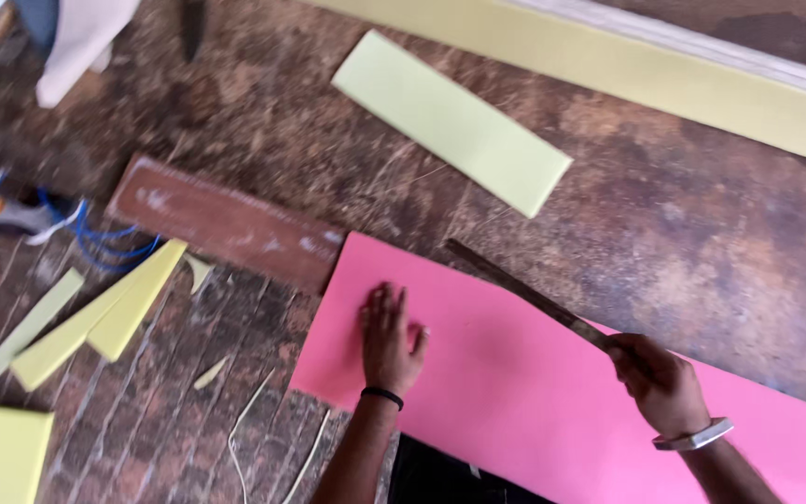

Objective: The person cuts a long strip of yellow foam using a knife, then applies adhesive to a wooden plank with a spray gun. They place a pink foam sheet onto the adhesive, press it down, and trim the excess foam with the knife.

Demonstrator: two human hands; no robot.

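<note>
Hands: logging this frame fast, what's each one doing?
Left hand: open, flat on the pink sheet.
Right hand: closed, holding a dark ruler.

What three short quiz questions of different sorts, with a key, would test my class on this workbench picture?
1. True or false: the left hand lies flat on the large pink foam sheet.
2. Which thing does the right hand grip?
A. the long dark metal ruler
B. a paintbrush
C. a hammer
3. Fill in: the pale green rectangular foam strip lies on the ____ wooden table, apart from the pink sheet.

Key: 1 true; 2 A; 3 brown.
</note>
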